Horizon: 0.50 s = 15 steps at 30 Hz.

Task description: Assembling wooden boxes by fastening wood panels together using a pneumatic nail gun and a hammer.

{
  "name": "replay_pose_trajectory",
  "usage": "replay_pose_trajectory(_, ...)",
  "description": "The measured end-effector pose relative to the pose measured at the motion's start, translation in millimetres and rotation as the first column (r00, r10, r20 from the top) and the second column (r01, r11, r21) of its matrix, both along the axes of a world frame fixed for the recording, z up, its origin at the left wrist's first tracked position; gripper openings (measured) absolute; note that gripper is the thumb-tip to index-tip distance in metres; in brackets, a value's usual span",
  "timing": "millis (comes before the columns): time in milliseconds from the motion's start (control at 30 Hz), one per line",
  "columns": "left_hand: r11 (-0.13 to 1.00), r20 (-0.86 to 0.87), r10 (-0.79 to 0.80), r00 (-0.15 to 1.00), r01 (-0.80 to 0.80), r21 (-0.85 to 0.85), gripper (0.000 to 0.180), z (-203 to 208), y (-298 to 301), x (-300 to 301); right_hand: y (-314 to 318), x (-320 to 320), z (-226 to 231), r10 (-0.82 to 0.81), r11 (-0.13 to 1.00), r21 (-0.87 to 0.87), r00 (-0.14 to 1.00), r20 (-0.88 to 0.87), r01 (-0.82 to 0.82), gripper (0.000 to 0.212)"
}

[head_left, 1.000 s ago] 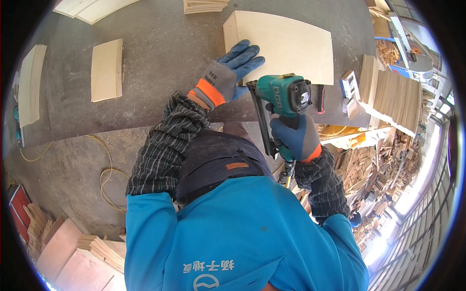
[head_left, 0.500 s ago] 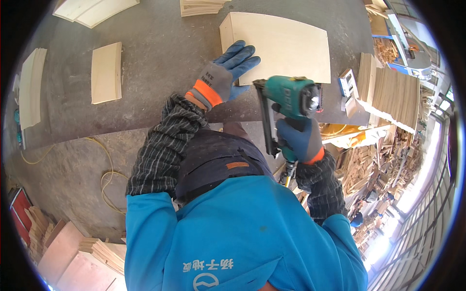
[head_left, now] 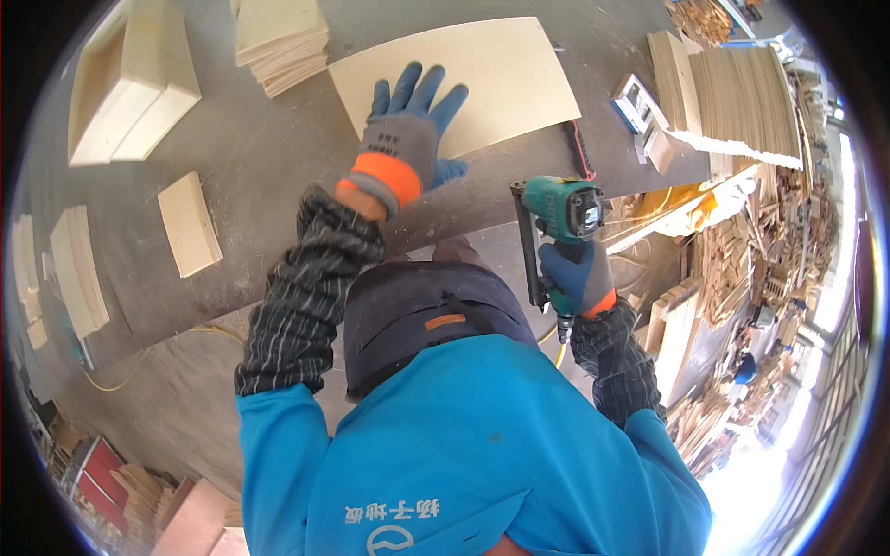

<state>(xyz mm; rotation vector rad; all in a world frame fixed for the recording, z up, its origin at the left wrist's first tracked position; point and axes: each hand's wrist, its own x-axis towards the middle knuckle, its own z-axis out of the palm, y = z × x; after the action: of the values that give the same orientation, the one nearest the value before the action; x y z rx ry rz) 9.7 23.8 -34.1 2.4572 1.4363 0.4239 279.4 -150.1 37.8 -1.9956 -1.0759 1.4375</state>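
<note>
My left hand (head_left: 405, 139), in a grey and blue work glove with an orange cuff, is spread over the near left part of a pale wooden panel (head_left: 501, 74). Its fingers are apart and hold nothing; whether the palm presses on the wood I cannot tell. In my right hand (head_left: 579, 273), gloved the same way, is the grip of a teal and black air nail gun (head_left: 556, 206). The gun is held off the table's near edge, to the right of my body. A slim red and black tool (head_left: 581, 148) lies beside the panel's right corner.
On the dark table (head_left: 278, 139) are a stack of thin boards (head_left: 283, 42), pale wooden boxes (head_left: 139, 88), a small board (head_left: 189, 224) and another stack (head_left: 79, 271). A tall stack (head_left: 746, 102) and a small carton (head_left: 640, 104) stand right. A yellow hose (head_left: 120, 385) trails below left.
The nail gun has moved down and away from the panel, toward my body. My left fingers have spread wider. The view has swung, so the table's things appear shifted.
</note>
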Motion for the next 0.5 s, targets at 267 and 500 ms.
replay_pose_trajectory(267, 0.994, -0.404, -0.023, 0.915, -0.024, -0.11, 0.107, -0.5, 27.0, 50.3, -2.2, 22.9, -31.4, 0.045, 0.999, -0.031, 0.996, 0.082, -0.042, 0.033)
replay_pose_trajectory(500, 0.998, -0.338, -0.046, 0.94, 0.028, -0.056, 0.101, -8.4, 22.9, 48.7, 1.3, 37.7, -40.6, 0.025, 0.999, -0.047, 0.992, 0.122, -0.019, 0.034)
